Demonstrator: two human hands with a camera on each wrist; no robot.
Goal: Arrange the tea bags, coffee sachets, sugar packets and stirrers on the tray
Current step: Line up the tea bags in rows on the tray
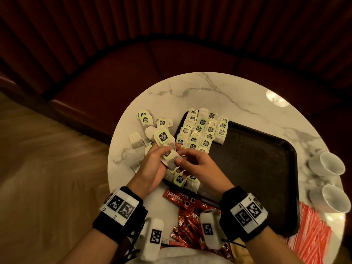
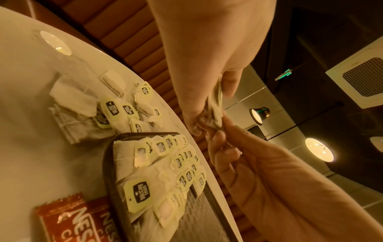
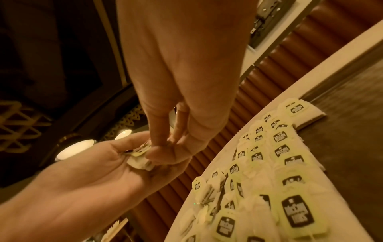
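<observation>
While wrists blur, head shows cups (image 1: 332,164), stirrers (image 1: 312,233)

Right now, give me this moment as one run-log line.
left hand: holds tea bags | right hand: pinches one | tray: tea rows far-left | coffee sachets, stirrers: off tray

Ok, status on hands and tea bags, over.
Left hand holds tea bags; right hand pinches one. Tray part filled. Nothing blocking.

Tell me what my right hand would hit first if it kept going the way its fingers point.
The right hand points left toward the small bunch of green-tagged paper tea bags held in the left hand, so it meets those first; it already pinches one.
</observation>
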